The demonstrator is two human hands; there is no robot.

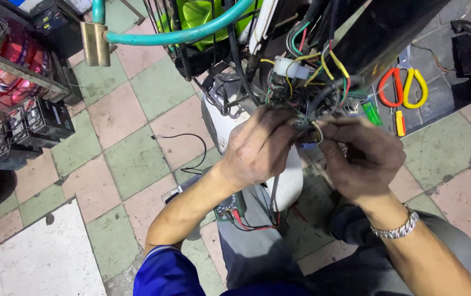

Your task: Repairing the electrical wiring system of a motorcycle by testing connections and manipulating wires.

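Note:
My left hand [260, 145] and my right hand [364, 156] meet at a bundle of coloured wires [306, 123] hanging from the open front of a scooter [279, 49]. Both hands pinch the wire ends between fingertips; a small yellow loop shows between them. A white plastic connector [291, 68] sits just above in the wiring. My right wrist wears a metal bracelet. A multimeter [230, 207] with red and black leads lies on my lap below my left forearm.
Orange and yellow handled pliers [408, 87], a green tool [371, 112] and a screwdriver lie on the floor at right. A teal hose [180, 34] crosses the top. Black battery boxes [46, 118] stand left. A loose black wire [191, 151] lies on the tiles.

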